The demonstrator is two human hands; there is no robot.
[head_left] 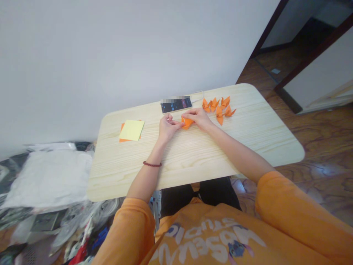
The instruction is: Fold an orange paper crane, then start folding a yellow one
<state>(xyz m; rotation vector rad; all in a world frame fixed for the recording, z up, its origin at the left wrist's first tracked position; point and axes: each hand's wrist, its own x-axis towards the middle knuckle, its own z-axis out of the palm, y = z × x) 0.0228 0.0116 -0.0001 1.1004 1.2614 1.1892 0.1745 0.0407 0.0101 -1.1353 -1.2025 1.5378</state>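
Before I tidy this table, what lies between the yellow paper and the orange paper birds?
In the head view, the left hand, folded orange paper and right hand lie between them.

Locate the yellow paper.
In the head view, the yellow paper lies on the left of the table, atop orange paper, left of the left hand.

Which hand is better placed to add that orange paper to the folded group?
Probably the right hand: it holds the orange paper and is nearer the folded orange figures. The left hand is farther away, at the paper's other side.
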